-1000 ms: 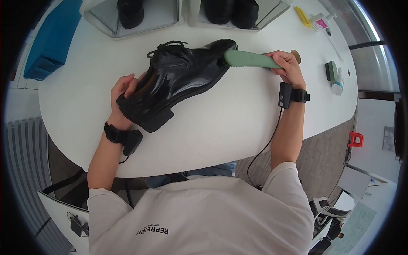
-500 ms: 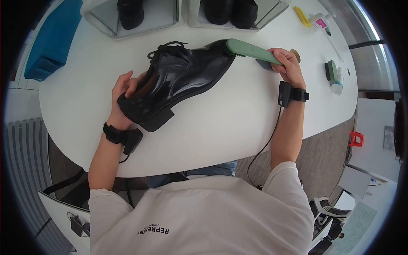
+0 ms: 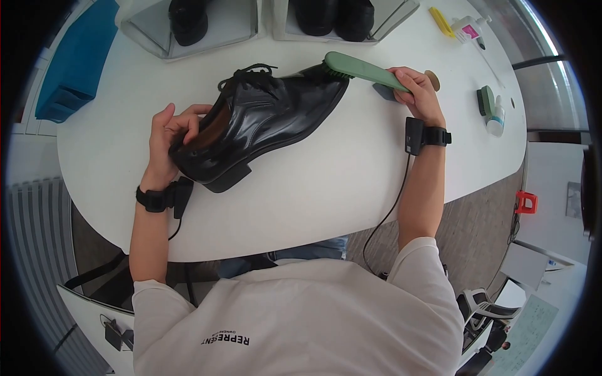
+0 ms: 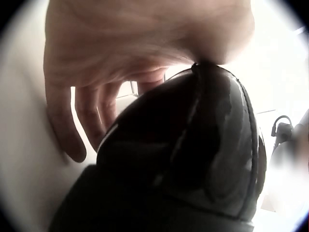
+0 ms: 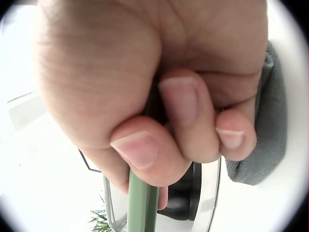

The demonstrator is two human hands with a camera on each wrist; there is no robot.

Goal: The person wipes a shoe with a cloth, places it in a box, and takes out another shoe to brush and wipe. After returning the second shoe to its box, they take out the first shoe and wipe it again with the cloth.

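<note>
A shiny black lace-up leather shoe (image 3: 260, 116) lies on the white table, toe to the upper right, its brown lining showing at the opening. At the heel end my left hand (image 3: 168, 141) grips the back of the shoe, fingers bent over the collar. In the left wrist view the dark heel (image 4: 193, 154) fills the middle below that hand (image 4: 145, 38). My right hand (image 3: 417, 94) holds a green shoe brush (image 3: 364, 67) by its handle, fingers curled round it. The dark bristles (image 3: 335, 72) rest at the shoe's toe.
Two white boxes (image 3: 210, 49) with black shoes (image 3: 313, 19) stand at the back. A grey cloth (image 5: 265, 130) lies beside my right hand, near a round brown item (image 3: 433, 80). Rightward are another green brush (image 3: 487, 103) and bottles (image 3: 495, 122); a blue box (image 3: 78, 59) is left.
The brush has swept up and left over the toe. My left hand has shifted left at the heel, and the shoe has turned slightly, showing more of its inside.
</note>
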